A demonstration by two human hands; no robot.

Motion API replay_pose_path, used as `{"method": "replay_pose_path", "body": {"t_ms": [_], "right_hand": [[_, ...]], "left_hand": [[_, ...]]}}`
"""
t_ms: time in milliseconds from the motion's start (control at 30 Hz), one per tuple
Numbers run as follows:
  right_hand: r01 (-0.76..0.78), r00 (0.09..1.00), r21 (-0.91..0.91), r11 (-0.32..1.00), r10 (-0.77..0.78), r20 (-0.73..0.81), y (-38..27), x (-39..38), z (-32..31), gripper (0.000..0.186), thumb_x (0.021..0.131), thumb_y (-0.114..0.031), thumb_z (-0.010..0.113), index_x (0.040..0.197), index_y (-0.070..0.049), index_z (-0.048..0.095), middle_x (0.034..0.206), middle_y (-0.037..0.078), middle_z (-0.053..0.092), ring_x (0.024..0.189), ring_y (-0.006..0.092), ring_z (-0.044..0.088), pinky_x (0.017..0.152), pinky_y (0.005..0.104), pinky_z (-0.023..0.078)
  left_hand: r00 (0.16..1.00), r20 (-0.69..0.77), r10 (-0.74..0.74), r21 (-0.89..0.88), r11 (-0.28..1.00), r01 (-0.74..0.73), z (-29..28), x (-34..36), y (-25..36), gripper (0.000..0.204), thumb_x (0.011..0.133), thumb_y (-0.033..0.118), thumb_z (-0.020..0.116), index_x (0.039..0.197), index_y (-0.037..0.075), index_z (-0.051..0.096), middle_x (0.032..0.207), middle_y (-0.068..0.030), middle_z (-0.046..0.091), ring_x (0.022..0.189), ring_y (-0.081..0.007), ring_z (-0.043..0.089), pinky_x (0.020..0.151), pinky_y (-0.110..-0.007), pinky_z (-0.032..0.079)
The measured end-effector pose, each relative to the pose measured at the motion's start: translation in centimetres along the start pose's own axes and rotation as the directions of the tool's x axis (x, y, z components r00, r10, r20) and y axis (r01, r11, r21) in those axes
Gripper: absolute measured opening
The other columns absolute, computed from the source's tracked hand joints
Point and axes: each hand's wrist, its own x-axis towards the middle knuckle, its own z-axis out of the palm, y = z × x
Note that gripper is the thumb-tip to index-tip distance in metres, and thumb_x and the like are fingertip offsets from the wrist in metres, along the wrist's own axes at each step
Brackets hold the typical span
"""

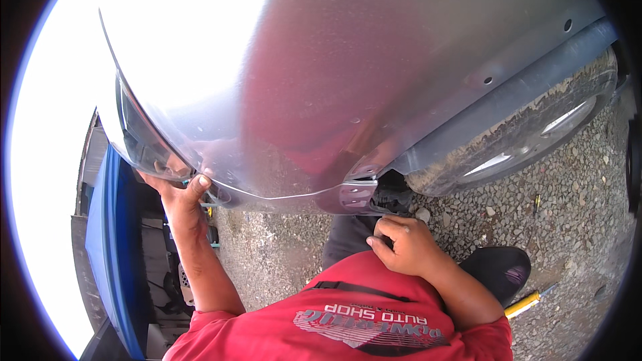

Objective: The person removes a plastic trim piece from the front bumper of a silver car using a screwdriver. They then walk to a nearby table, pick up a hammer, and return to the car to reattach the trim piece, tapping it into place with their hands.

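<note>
A grey car's front fender (334, 93) fills the upper view. Along a seam below it runs the bumper (287, 204), its end bracket (360, 194) beside the wheel opening. My left hand (179, 204) is spread against the lower corner of the headlight (144, 137). Its thumb presses at the seam, while the other fingers reach along the lamp's underside and are partly hidden. With fingers curled, my right hand (404, 244) grips the bumper's rear lower edge near the wheel; its fingertips are mostly out of sight.
A muddy front wheel (515, 134) stands at the right on gravel (508, 224). A yellow-handled tool (525, 305) lies beside my knee, and a small yellow-and-black tool (537, 204) lies farther off. A blue cover (110, 241) hangs at the left.
</note>
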Motion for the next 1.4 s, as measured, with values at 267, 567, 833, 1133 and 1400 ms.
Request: {"method": "replay_pose_path", "body": {"t_ms": [267, 567, 833, 1133, 1400], "right_hand": [[-0.115, 0.992, -0.064, 0.991, 0.112, -0.054, 1.3, -1.4, -0.6, 0.02, 0.093, -0.021, 0.073, 0.09, -0.004, 0.064, 0.089, 0.013, 0.07, 0.076, 0.0387, 0.071, 0.065, 0.0492, 0.055], [-0.11, 0.985, -0.101, 0.989, 0.095, -0.143, 2.1, -1.9, -0.1, 0.019, 0.095, -0.021, 0.071, 0.102, -0.005, 0.064, 0.097, 0.014, 0.069, 0.082, 0.0395, 0.071, 0.068, 0.0501, 0.055], [-0.031, 0.924, 0.097, 0.995, 0.065, -0.377, -1.8, 0.5, -1.7, 0.026, 0.091, -0.015, 0.074, 0.112, -0.005, 0.063, 0.099, 0.013, 0.068, 0.087, 0.0348, 0.071, 0.074, 0.0448, 0.057], [0.285, 0.805, 0.231, 0.93, -0.101, -0.585, -4.0, 5.4, -0.8, 0.037, 0.087, -0.012, 0.08, 0.119, 0.0, 0.068, 0.109, 0.016, 0.068, 0.096, 0.0349, 0.071, 0.08, 0.0421, 0.057], [0.327, 0.802, 0.333, 0.884, -0.073, -0.593, -3.6, 6.0, -0.7, 0.031, 0.092, -0.009, 0.08, 0.117, 0.002, 0.068, 0.102, 0.012, 0.066, 0.088, 0.0207, 0.07, 0.076, 0.0326, 0.061]], "left_hand": [[0.996, 0.073, 0.056, 0.015, 0.998, -0.058, -1.1, 0.3, -1.1, 0.14, 0.067, 0.035, 0.101, 0.169, 0.015, 0.006, 0.152, -0.0208, 0.049, 0.14, -0.0369, 0.051, 0.114, -0.053, 0.041], [0.984, 0.135, 0.12, -0.014, 0.993, -0.119, -1.4, 0.9, -1.5, 0.135, 0.075, 0.03, 0.096, 0.17, 0.018, 0.002, 0.158, -0.0231, 0.044, 0.145, -0.0393, 0.045, 0.117, -0.059, 0.038], [0.979, 0.19, 0.075, -0.084, 0.995, -0.06, -2.2, 1.2, -2.1, 0.123, 0.087, 0.011, 0.086, 0.171, 0.021, -0.004, 0.166, -0.0228, 0.034, 0.149, -0.0416, 0.041, 0.119, -0.061, 0.034], [0.987, 0.15, 0.048, -0.013, 0.999, -0.046, -2.5, 1.5, -2.3, 0.123, 0.087, 0.023, 0.086, 0.17, 0.019, -0.004, 0.166, -0.0209, 0.036, 0.148, -0.0398, 0.042, 0.115, -0.064, 0.035], [0.99, 0.141, 0.002, -0.061, 0.998, 0.007, -2.1, 1.1, -1.4, 0.124, 0.083, 0.013, 0.09, 0.17, 0.019, 0.002, 0.169, -0.022, 0.031, 0.15, -0.0382, 0.04, 0.121, -0.055, 0.036]]}}
